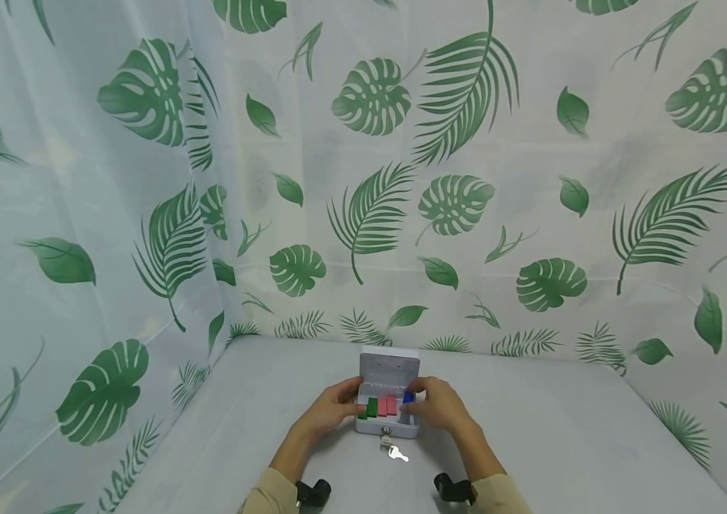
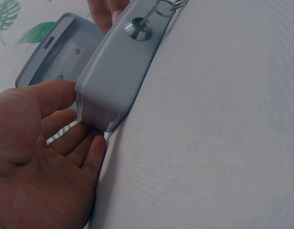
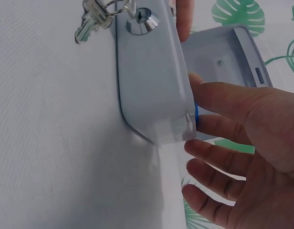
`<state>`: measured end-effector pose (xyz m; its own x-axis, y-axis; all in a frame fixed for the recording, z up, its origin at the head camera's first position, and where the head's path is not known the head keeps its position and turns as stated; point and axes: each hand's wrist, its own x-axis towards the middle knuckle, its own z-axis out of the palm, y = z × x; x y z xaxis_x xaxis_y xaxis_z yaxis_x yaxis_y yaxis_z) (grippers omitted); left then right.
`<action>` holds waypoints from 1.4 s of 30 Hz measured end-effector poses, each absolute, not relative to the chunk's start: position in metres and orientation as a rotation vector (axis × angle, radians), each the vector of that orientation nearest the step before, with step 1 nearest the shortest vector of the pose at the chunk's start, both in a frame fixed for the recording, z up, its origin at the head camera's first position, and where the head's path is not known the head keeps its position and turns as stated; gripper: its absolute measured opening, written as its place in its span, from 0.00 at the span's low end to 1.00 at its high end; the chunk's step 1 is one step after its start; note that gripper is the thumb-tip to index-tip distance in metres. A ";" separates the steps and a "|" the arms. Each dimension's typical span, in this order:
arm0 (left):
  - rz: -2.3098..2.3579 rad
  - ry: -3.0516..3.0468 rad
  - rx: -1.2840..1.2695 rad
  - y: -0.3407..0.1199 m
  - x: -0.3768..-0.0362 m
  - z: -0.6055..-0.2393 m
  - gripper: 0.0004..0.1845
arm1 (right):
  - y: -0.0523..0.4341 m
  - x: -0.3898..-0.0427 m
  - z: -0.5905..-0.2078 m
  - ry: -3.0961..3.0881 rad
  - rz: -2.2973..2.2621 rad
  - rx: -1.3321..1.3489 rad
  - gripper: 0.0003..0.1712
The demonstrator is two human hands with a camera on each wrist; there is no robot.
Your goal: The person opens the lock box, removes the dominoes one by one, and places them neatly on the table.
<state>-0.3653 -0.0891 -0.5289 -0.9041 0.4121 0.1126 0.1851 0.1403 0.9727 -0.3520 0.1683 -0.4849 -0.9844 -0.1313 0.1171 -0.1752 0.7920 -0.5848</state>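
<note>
A grey metal cash box [image 1: 385, 429] stands on the table with its lid [image 1: 390, 368] raised. Inside lie green blocks [image 1: 373, 407], pink blocks [image 1: 386, 405] and, at the right end, a blue block [image 1: 408, 397]. My left hand [image 1: 331, 410] holds the box's left end, its thumb over the rim beside the green blocks and its other fingers along the end wall. With thumb and index finger reaching in over the right end, my right hand [image 1: 438, 405] pinches the blue block; its remaining fingers are spread outside the wall in the right wrist view.
A key [image 1: 397, 453] hangs by a ring from the lock [image 3: 143, 21] on the box's front. Pale cloth covers the table [image 1: 261, 400]. Leaf-printed curtains [image 1: 402, 214] stand behind it and to the left.
</note>
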 end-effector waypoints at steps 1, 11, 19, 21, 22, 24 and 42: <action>1.855 2.228 0.592 -0.089 -0.365 -0.528 0.34 | 0.169 -0.352 -0.485 -2.902 0.970 0.243 0.21; 1.860 2.214 0.595 -0.089 -0.366 -0.531 0.34 | 0.171 -0.348 -0.487 -2.852 0.995 0.204 0.22; 1.870 2.216 0.595 -0.088 -0.366 -0.532 0.34 | 0.173 -0.346 -0.484 -2.809 1.019 0.217 0.22; 1.869 2.219 0.595 -0.088 -0.367 -0.532 0.34 | 0.174 -0.346 -0.483 -2.803 1.016 0.226 0.22; 1.868 2.221 0.594 -0.088 -0.366 -0.531 0.34 | 0.174 -0.346 -0.483 -2.801 1.017 0.230 0.22; 1.865 2.228 0.595 -0.089 -0.366 -0.531 0.34 | 0.175 -0.345 -0.483 -2.801 1.012 0.234 0.23; 1.857 2.224 0.590 -0.089 -0.364 -0.529 0.35 | 0.183 -0.345 -0.486 -2.785 0.992 0.201 0.24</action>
